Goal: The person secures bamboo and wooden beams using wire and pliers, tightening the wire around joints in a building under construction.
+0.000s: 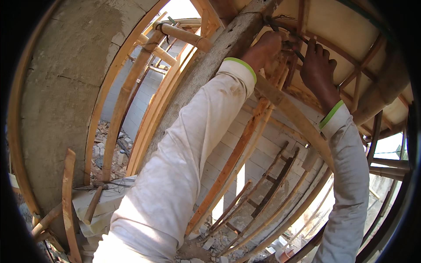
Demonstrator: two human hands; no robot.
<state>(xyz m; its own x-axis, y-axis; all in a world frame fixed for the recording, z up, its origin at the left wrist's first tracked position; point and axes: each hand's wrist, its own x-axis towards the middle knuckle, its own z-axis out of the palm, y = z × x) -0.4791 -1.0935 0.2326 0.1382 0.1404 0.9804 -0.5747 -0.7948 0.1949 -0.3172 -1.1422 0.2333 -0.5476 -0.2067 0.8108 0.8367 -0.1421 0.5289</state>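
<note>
Both my arms reach up in white sleeves with green cuffs to a joint under the roof. My left hand (268, 49) is closed beside the top of a grey, weathered beam (237, 37); what its fingers hold is hidden. My right hand (319, 70) is raised just to the right, fingers curled. Between the hands are dark, thin pieces (299, 54), like a tool's handles or a strap; I cannot tell which. A reddish-brown wooden batten (245, 140) and a bamboo pole (298, 116) run down from near the joint.
At the left are a rough cement wall (66, 79) and an opening framed by bamboo scaffolding (131, 90). Wooden ladder-like pieces (269, 182) lean by a grey block wall (232, 131). Rubble (201, 245) lies below. Roof battens (351, 61) cross overhead at right.
</note>
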